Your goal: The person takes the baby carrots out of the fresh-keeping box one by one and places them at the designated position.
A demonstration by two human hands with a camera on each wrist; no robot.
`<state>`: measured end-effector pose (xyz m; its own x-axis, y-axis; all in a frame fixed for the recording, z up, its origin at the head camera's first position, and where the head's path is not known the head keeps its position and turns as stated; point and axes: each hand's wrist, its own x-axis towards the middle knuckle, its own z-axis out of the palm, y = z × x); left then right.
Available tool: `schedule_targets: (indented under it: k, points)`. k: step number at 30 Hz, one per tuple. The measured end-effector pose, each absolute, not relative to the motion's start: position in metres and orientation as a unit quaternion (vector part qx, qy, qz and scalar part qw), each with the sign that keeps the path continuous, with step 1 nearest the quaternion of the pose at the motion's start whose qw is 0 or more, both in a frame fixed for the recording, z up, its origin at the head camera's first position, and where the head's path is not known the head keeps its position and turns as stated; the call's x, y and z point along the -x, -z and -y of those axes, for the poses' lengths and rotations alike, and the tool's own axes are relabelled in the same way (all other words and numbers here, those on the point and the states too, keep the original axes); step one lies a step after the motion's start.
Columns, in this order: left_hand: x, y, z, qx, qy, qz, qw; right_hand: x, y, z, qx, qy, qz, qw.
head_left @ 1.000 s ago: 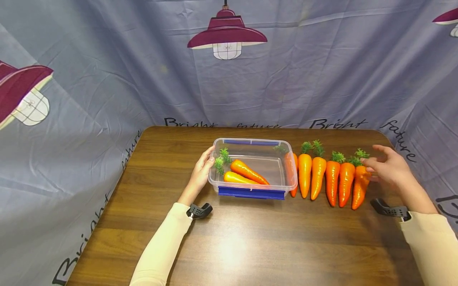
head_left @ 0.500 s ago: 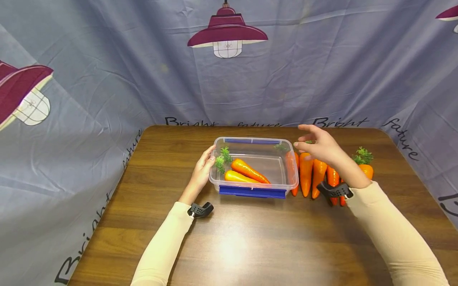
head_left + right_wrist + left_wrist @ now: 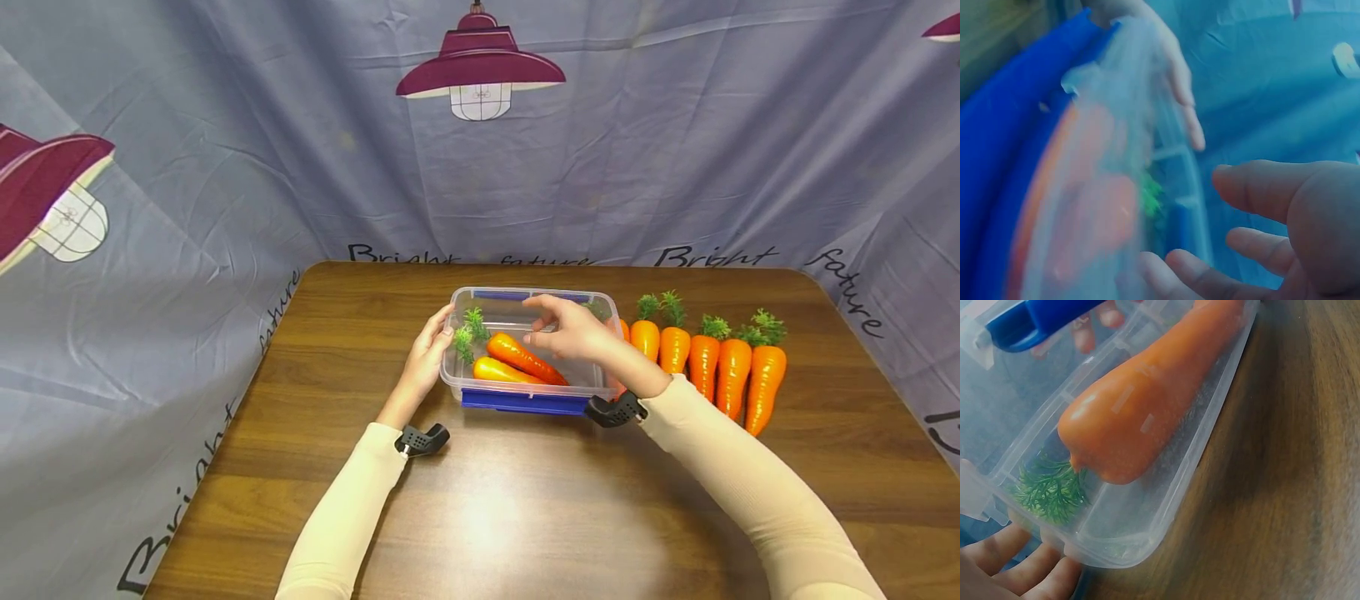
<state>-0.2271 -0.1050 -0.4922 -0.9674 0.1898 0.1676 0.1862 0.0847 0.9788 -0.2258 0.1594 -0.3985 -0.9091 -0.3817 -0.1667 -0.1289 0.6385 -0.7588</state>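
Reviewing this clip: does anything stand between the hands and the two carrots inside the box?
Nothing visible blocks the right hand: it is over the open box, where no lid shows. The left hand is outside, so the clear end wall stands between it and the carrots.

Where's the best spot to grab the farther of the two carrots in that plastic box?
I'd probably pinch the farther carrot across its thick body near the wide end, coming straight down: the plastic box is open on top but walled around, the nearer carrot lies close along its near side, and its tip tapers thin.
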Motion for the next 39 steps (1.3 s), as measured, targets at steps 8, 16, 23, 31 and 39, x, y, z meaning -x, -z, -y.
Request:
schedule_targets:
  k: [8,16,23,31,39]
  points:
    - [0.227,0.492,0.105,-0.125,-0.665,-0.736,0.004,0.222,0.415,-0.130,0.195,0.358,-0.896,0.179]
    - [0.226,0.491,0.104,-0.128,-0.669,-0.732,0.002,0.221,0.427,-0.118,0.234,0.328,-0.896,0.189]
    - [0.226,0.491,0.105,-0.127,-0.669,-0.733,0.002,0.228,0.433,-0.114,0.277,0.272,-0.898,0.207]
    - [0.227,0.493,0.105,-0.128,-0.671,-0.730,-0.004,0.231,0.434,-0.112,0.290,0.257,-0.896,0.218]
    - [0.228,0.494,0.104,-0.133,-0.672,-0.728,-0.004,0.231,0.437,-0.111,0.275,0.253,-0.900,0.227]
